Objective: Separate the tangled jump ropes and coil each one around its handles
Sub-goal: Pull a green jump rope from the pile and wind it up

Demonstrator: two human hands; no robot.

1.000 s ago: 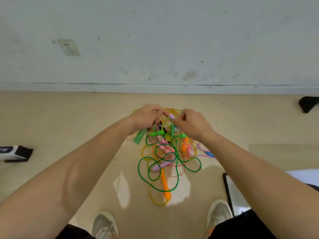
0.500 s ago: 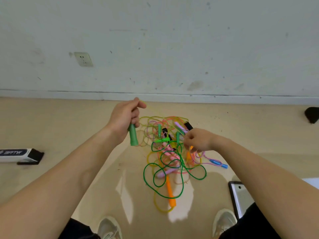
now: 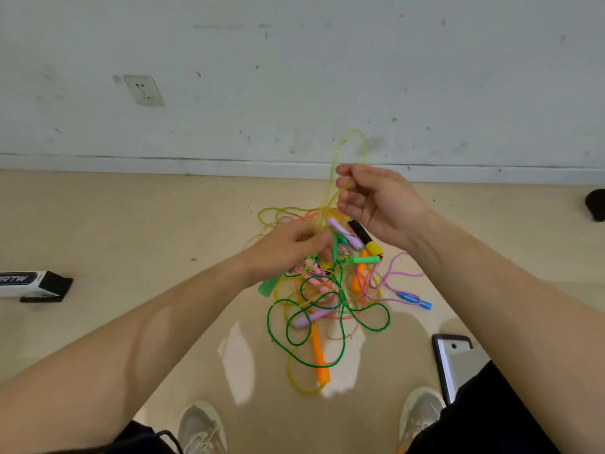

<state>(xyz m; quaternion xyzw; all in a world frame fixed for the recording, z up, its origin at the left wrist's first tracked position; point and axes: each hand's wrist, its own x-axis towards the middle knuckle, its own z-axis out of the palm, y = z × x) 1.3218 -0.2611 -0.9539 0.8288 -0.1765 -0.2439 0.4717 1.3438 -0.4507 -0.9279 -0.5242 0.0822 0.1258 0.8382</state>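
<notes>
The right grip (image 3: 383, 204) – raised above the pile – pinches a loop of translucent yellow plastic rope (image 3: 353, 130) that trails down into the tangled heap of coloured jump ropes (image 3: 340, 286) on the beige floor (image 3: 131, 224), near the wall. The left grip (image 3: 288, 250) clenches a green plastic handle (image 3: 268, 286) over the heap.

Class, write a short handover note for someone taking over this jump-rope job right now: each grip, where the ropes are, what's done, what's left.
Left grip: low over the pile, holding a green handle.
Right grip: raised, pinching a loop of the yellow rope, which runs down into the pile.
Ropes: one tangled pile on the floor, with an orange handle and a blue handle at its edges.
Done: no rope freed or coiled.
Left: draw out the yellow rope, then the others, and coil each around its handles.
</notes>
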